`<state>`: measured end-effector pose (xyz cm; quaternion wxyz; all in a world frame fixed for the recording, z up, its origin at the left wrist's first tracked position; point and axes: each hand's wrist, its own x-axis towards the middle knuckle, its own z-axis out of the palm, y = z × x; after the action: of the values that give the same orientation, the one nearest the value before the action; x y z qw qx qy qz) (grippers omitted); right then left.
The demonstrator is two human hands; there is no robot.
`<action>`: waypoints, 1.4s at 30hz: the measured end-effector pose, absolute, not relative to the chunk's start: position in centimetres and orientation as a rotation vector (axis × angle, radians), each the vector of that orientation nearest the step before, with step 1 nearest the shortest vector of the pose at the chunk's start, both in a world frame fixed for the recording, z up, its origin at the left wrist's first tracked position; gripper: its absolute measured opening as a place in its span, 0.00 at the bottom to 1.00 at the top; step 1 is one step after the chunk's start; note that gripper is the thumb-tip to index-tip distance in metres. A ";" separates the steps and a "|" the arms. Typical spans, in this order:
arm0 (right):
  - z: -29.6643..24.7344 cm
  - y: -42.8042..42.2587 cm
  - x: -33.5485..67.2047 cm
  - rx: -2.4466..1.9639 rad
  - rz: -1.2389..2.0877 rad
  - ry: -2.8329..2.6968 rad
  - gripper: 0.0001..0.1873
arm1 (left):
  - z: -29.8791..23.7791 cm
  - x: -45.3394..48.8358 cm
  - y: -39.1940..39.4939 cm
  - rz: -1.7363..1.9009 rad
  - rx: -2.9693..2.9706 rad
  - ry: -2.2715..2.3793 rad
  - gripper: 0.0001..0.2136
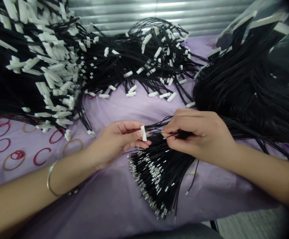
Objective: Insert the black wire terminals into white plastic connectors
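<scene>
My left hand [118, 139] pinches a small white plastic connector [143, 132] between thumb and fingers, with thin black wires running from it to the right. My right hand [196, 132] is closed in a pinch on one black wire [170, 135] just right of the connector. Under both hands lies a fanned bundle of black wires with metal crimp terminals [154, 176] at their ends, spread on the purple cloth [114, 199].
A big heap of finished black harnesses with white connectors [52, 66] fills the left and back. A thick mass of black wires [246, 89] lies at the right. Red and tan rubber bands [15, 156] are scattered at the left. A corrugated metal wall [159, 15] stands behind.
</scene>
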<state>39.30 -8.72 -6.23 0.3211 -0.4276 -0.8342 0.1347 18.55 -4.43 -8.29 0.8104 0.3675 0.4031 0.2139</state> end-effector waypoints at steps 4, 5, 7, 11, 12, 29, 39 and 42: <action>-6.3 -8.6 39.4 -1.073 0.334 -2.222 0.06 | -8.3 18.6 -4.4 0.466 0.786 0.863 0.05; -6.4 -8.5 39.4 -1.063 0.330 -2.228 0.06 | -8.3 18.6 -4.4 0.462 0.789 0.861 0.05; -6.4 -8.5 39.4 -1.041 0.326 -2.240 0.06 | -8.3 18.6 -4.4 0.453 0.792 0.858 0.05; -6.7 -8.4 39.5 -1.017 0.316 -2.241 0.06 | -8.4 18.6 -4.4 0.442 0.808 0.853 0.06; -6.9 -8.4 39.5 -1.029 0.317 -2.230 0.05 | -8.5 18.5 -4.4 0.437 0.824 0.849 0.06; -8.0 -8.8 38.1 -1.269 0.737 -1.920 0.04 | -9.0 18.6 -4.3 0.415 1.018 0.790 0.05; -8.1 -8.6 37.7 -1.293 0.793 -1.933 0.06 | -8.9 18.7 -4.6 0.458 0.995 0.844 0.04; -8.0 -8.7 37.8 -1.289 0.764 -1.956 0.05 | -9.0 18.7 -4.6 0.464 0.980 0.829 0.04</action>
<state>37.76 -8.68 -8.02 0.3325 -0.4934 -0.7487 0.2923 18.66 -4.61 -8.96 0.7761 0.4528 0.3830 0.2143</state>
